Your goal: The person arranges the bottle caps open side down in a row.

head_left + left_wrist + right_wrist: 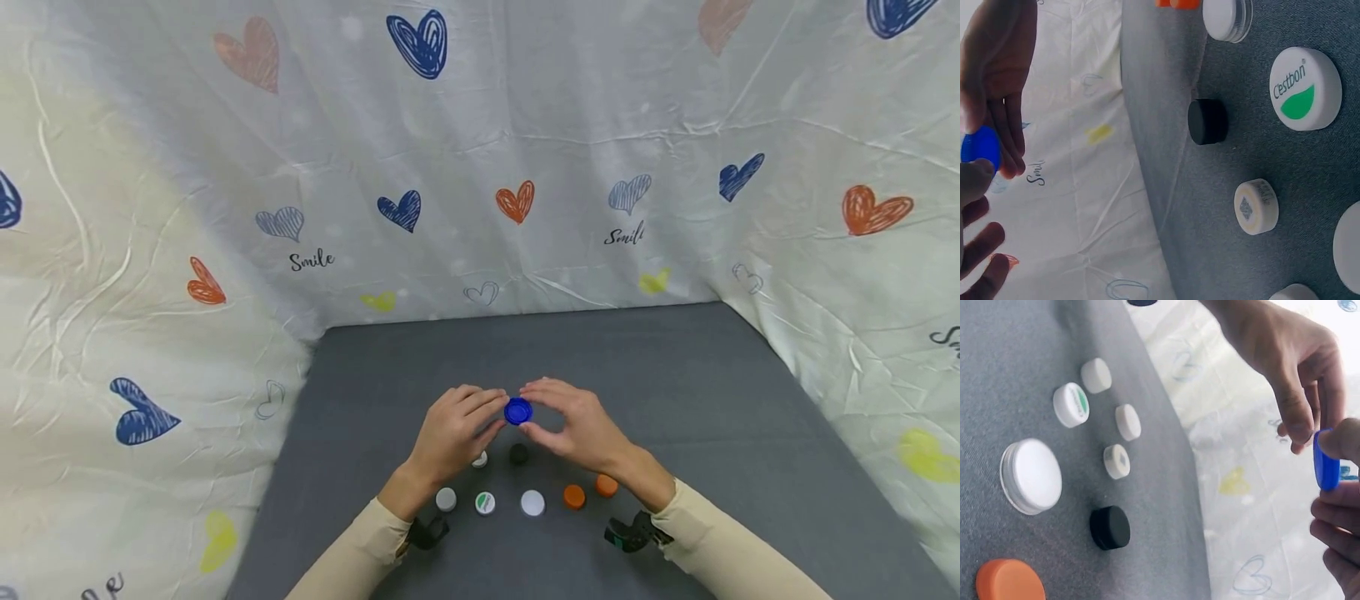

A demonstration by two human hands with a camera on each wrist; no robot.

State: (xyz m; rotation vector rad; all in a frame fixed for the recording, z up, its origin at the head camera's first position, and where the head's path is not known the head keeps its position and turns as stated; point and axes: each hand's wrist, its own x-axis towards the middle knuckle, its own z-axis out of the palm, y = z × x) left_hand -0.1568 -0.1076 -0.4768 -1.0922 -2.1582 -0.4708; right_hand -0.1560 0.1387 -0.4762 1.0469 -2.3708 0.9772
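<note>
A round blue bottle cap [518, 411] is held up over the grey table, between both hands. My left hand [459, 423] has its fingertips and thumb at the cap's left edge; in the left wrist view its thumb overlaps the blue cap [980, 150]. From the other side my right hand [573, 421] pinches the cap between thumb and fingers, as the right wrist view also shows on the blue cap [1326, 464]. Below the hands lie a black cap [518, 453] and a small white cap [480, 459], partly hidden by the left hand.
Nearer me on the grey table [390, 367] lie a white cap [446, 499], a white cap with a green leaf print [485, 503], a larger white cap [532, 502] and two orange caps [574, 497]. A heart-patterned curtain [450, 250] stands behind and along the sides.
</note>
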